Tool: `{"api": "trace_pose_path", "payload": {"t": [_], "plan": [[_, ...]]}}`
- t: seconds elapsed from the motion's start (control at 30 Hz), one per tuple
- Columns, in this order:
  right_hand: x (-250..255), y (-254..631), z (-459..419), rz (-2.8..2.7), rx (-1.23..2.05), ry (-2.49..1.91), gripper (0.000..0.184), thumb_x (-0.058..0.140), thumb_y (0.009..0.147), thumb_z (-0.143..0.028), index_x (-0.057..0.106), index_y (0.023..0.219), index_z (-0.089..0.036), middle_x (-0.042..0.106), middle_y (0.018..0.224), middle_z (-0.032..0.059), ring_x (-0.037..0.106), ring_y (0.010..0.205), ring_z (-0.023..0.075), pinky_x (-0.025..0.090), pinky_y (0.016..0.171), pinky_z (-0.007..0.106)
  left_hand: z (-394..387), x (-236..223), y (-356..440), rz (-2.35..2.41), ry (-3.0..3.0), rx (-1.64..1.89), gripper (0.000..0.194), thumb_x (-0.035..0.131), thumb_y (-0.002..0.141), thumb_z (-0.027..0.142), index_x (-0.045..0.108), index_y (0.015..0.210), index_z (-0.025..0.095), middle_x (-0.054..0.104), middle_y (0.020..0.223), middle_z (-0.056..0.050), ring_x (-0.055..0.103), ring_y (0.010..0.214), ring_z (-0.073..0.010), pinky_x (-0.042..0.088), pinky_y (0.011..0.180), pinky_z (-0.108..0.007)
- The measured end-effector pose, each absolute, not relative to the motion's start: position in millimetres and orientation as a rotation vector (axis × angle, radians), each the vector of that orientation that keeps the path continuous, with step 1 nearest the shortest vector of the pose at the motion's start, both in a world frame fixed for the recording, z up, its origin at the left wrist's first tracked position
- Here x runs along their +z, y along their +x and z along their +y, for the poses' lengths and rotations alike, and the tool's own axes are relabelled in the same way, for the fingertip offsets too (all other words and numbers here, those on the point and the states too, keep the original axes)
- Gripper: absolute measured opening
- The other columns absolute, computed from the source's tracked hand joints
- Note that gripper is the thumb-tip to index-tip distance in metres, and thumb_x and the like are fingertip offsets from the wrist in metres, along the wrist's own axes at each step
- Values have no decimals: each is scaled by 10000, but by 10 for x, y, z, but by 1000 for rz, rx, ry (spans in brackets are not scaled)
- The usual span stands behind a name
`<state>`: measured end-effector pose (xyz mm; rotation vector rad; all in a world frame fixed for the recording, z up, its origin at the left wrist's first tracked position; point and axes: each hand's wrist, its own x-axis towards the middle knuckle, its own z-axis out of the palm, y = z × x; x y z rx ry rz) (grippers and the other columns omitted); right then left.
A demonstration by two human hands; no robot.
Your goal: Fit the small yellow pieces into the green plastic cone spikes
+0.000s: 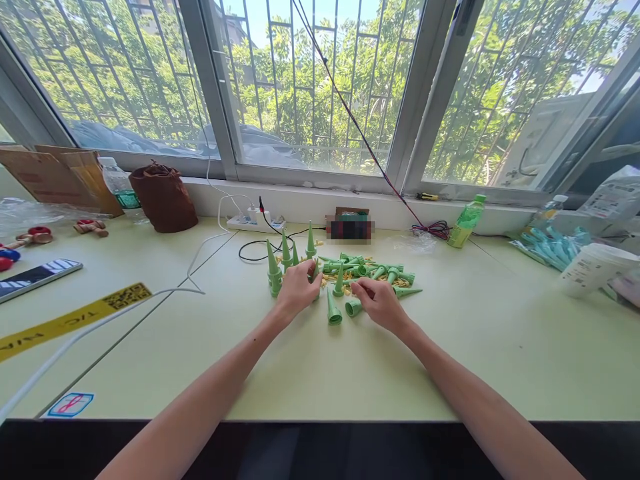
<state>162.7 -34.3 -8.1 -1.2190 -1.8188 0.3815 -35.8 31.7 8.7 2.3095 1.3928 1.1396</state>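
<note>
My left hand (pixel 299 288) is closed around a green plastic cone, mostly hidden by the fingers, beside several upright pointed green cones (pixel 274 272). To its right, my right hand (pixel 383 305) has its fingers curled together at the front of a pile of green cones (pixel 383 270); what they hold, if anything, is hidden. One green cone (pixel 339 283) stands upright between the hands. In front of it, another cone (pixel 333 310) lies with its hollow end toward me. Small yellow plastic pieces (pixel 333 277) are scattered among the pile.
Behind the pile are a power strip (pixel 240 223), a black cable (pixel 241 253) and a partly blurred box (pixel 350 228). A brown bag (pixel 164 199) and a phone (pixel 40 279) are on the left. On the right stand a green bottle (pixel 466 223) and a white cup (pixel 595 272).
</note>
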Motion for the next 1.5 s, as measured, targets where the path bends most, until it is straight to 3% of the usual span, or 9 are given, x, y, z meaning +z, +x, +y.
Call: {"api": "trace_pose_path", "payload": {"t": [0.37,0.97,1.17,1.3,1.4,1.5], "plan": [[-87,1628,-343,-1817,382,-1219,395,432,959,-407,486,643,-176,356,568,-42,288,533,103,259,520,243,268,103,-366,1477,2311,1135,182,524,807,209,433,650,199,511,599,9,452,536,-131,319,537,-249],[-79,1626,-349,-1839,366,-1247,380,436,962,-375,502,645,-176,371,556,-44,289,523,101,252,515,247,289,75,-370,1449,2311,1125,61,562,816,232,533,784,189,608,710,-14,546,583,-147,402,579,-262],[-80,1621,-344,-1833,361,-1246,376,444,957,-370,500,640,-176,371,550,-47,297,518,99,257,515,244,244,122,-333,1433,2312,1440,204,606,833,251,537,1014,188,608,915,-35,496,504,-92,459,633,-282],[-79,1623,-341,-1813,370,-1250,379,439,956,-380,471,634,-182,362,556,-47,290,522,102,253,514,247,125,205,-291,1242,2349,1733,177,583,864,255,541,1020,184,531,1071,-63,411,469,-34,420,524,-224],[-84,1628,-335,-1790,363,-1260,385,436,955,-394,448,630,-187,357,556,-48,294,521,104,251,512,250,57,211,-266,1021,2427,1785,104,563,877,246,556,964,190,557,943,-26,383,475,-43,367,485,-200],[-86,1632,-329,-1768,344,-1264,387,443,950,-402,431,626,-190,351,543,-51,298,510,103,254,511,249,38,180,-248,896,2566,1414,85,526,897,239,577,853,188,556,682,23,418,495,-73,358,521,-200]]}}
